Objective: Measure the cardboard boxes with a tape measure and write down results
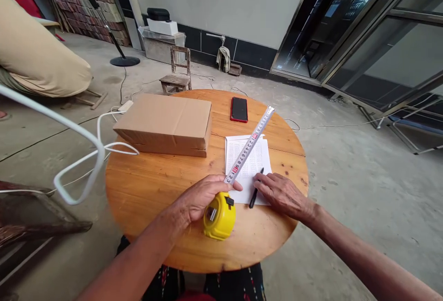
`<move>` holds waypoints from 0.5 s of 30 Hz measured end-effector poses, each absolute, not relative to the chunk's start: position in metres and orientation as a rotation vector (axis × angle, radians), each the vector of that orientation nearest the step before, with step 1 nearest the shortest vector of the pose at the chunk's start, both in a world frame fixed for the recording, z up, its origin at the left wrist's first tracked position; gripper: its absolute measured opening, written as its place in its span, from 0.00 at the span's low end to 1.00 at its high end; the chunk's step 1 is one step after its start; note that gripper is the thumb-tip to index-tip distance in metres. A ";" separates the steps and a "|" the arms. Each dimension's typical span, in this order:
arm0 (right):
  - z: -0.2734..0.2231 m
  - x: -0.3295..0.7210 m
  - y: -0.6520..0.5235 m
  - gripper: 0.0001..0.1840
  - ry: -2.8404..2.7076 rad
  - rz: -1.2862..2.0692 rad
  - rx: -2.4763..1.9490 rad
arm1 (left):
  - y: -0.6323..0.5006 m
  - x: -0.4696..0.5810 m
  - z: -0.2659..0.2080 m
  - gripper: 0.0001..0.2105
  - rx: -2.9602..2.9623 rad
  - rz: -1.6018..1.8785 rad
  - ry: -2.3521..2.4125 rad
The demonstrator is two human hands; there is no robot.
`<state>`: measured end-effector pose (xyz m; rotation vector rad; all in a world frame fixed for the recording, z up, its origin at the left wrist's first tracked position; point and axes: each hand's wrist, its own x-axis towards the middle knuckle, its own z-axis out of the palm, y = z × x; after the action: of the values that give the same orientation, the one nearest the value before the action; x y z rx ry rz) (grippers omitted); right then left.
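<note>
A yellow tape measure [219, 215] is at my left hand [209, 193], whose thumb and fingers close on its pulled-out blade just beyond the case. The silver blade [247, 148] slants away to the upper right, over printed paper sheets [256, 153], with its hooked end past their far edge. On those sheets rests my right hand [282, 192], fingers bent together over a black pen [254, 197]. The pen's two ends show on either side of the fingertips. The fingers' undersides are hidden.
A closed cardboard box [166, 123] sits on the left of the round wooden table [148, 190]. A red-edged phone [238, 109] lies at the far side. A white bent tube [79, 135] crosses the left foreground. Beyond stands a small wooden chair [177, 68].
</note>
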<state>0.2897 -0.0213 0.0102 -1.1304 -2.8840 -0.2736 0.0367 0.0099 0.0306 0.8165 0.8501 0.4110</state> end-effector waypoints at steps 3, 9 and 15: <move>0.013 0.294 -0.027 0.12 -2.588 -0.183 -1.164 | 0.012 0.034 0.023 0.14 0.786 0.391 0.857; 0.044 0.294 -0.042 0.14 -1.952 0.300 -1.456 | 0.019 0.024 0.011 0.17 0.713 0.350 0.804; 0.042 0.290 -0.043 0.25 -1.736 0.534 -1.618 | 0.022 0.019 0.007 0.15 0.687 0.338 0.767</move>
<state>0.2902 -0.0427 0.0417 -1.6177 -1.7362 0.5340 0.0193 0.0222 0.0065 0.6872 0.7668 0.3379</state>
